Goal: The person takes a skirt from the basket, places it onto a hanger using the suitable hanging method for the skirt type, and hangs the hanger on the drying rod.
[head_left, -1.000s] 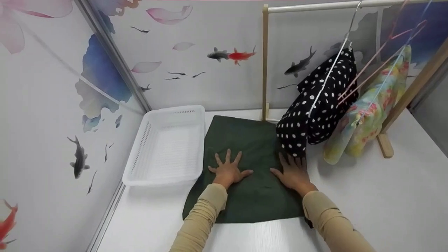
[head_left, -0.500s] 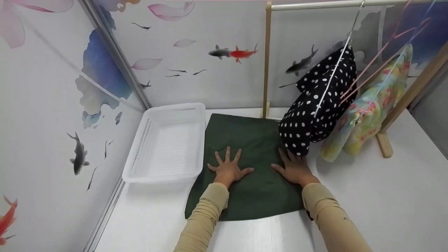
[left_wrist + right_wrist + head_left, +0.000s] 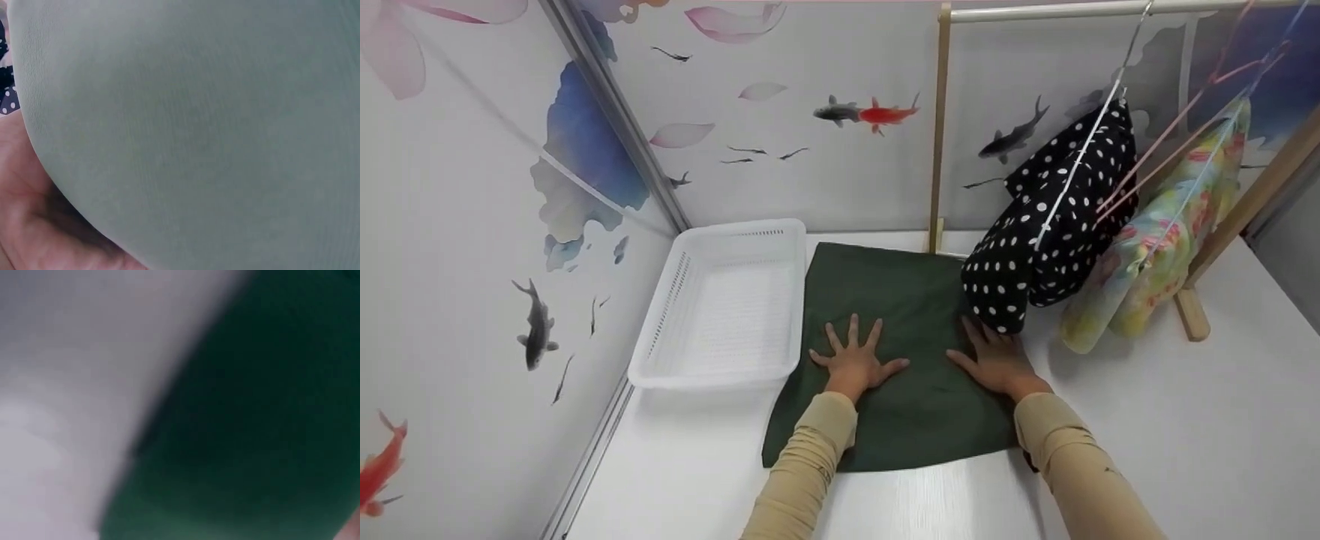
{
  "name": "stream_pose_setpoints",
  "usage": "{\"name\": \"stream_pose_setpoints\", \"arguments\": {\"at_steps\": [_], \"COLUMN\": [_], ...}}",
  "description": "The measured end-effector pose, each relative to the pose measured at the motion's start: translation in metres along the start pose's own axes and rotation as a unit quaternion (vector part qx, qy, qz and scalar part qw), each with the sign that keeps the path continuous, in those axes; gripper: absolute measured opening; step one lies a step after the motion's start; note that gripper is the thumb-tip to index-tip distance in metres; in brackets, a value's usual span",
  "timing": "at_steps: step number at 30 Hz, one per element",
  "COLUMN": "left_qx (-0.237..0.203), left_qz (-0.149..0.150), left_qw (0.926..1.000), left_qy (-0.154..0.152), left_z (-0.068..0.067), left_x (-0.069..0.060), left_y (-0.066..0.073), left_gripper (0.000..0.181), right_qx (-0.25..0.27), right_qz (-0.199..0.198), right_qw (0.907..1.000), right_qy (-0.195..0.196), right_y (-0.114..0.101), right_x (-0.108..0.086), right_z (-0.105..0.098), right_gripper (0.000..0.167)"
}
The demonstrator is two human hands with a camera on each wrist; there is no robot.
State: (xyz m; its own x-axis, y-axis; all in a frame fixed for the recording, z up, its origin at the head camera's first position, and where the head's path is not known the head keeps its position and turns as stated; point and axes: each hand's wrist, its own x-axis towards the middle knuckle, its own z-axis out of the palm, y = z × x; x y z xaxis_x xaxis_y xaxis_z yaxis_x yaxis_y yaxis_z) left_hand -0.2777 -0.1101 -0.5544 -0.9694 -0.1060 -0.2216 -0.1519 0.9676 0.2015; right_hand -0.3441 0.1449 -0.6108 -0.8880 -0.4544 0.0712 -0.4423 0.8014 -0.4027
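A dark green cloth (image 3: 915,281) lies spread on the white table, with a few faint wrinkles. My left hand (image 3: 853,366) rests palm down on its middle, fingers straight and spread wide. Near the cloth's right edge, my right hand (image 3: 997,365) presses flat on it, thumb pointing inward. Its fingertips lie partly under the lower end of a black polka-dot garment (image 3: 997,289). In the left wrist view, pale sleeve fabric (image 3: 197,135) covers nearly everything. The right wrist view has dark green cloth (image 3: 242,439) beside the white tabletop.
A white plastic basket (image 3: 712,381) stands at the cloth's left, against the side wall. On the right, a rack with wooden posts (image 3: 939,127) and a white rail (image 3: 1050,10) holds hangers with the dotted garment and a yellow floral one (image 3: 1162,255).
The head view has shifted slightly. My right hand has slid a little away from me, and the cloth's near right edge with it. My left hand stays in place.
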Motion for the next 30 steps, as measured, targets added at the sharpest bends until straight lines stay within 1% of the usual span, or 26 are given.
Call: {"name": "stream_pose_setpoints", "arguments": {"at_steps": [2, 3, 10, 14, 18, 20, 22, 24, 26, 28, 30], "left_qx": [0.000, -0.001, -0.002, -0.001, -0.002, -0.003, -0.005, -0.008, -0.010, -0.009, -0.010], "left_qz": [0.000, -0.002, -0.002, -0.004, 0.000, 0.003, 0.008, 0.020, 0.043, 0.071, 0.092], "left_qw": [1.0000, 1.0000, 1.0000, 1.0000, 1.0000, 1.0000, 0.9999, 0.9998, 0.9989, 0.9969, 0.9952], "left_qy": [0.000, -0.004, 0.002, 0.002, -0.002, -0.006, -0.007, -0.001, 0.016, 0.031, 0.031], "left_z": [0.000, -0.003, -0.004, -0.004, 0.002, 0.002, 0.001, -0.002, -0.003, -0.004, -0.004], "left_x": [0.000, -0.002, -0.003, -0.003, -0.004, -0.003, -0.002, -0.003, -0.005, -0.010, -0.015], "left_y": [0.000, 0.002, 0.002, 0.002, 0.006, 0.007, 0.005, 0.000, -0.006, -0.014, -0.019], "left_gripper": [0.090, 0.089, 0.090, 0.090, 0.090, 0.090, 0.090, 0.089, 0.085, 0.079, 0.074], "right_qx": [0.005, 0.007, 0.015, 0.042, 0.083, 0.099, 0.104, 0.104, 0.101, 0.097, 0.097], "right_qz": [0.001, 0.002, -0.002, -0.013, -0.032, -0.043, -0.048, -0.052, -0.049, -0.045, -0.032], "right_qw": [1.0000, 1.0000, 0.9998, 0.9990, 0.9956, 0.9935, 0.9927, 0.9926, 0.9931, 0.9937, 0.9944], "right_qy": [0.004, 0.007, 0.012, 0.013, 0.027, 0.036, 0.037, 0.035, 0.032, 0.033, 0.027], "right_y": [0.000, 0.000, -0.001, -0.004, -0.006, -0.007, -0.009, -0.014, -0.021, -0.029, -0.037], "right_x": [-0.001, -0.001, -0.002, -0.007, -0.021, -0.028, -0.035, -0.040, -0.046, -0.055, -0.065], "right_z": [0.001, 0.001, 0.001, -0.005, -0.015, -0.022, -0.030, -0.040, -0.053, -0.069, -0.090], "right_gripper": [0.083, 0.083, 0.084, 0.083, 0.075, 0.071, 0.066, 0.058, 0.048, 0.037, 0.029]}}
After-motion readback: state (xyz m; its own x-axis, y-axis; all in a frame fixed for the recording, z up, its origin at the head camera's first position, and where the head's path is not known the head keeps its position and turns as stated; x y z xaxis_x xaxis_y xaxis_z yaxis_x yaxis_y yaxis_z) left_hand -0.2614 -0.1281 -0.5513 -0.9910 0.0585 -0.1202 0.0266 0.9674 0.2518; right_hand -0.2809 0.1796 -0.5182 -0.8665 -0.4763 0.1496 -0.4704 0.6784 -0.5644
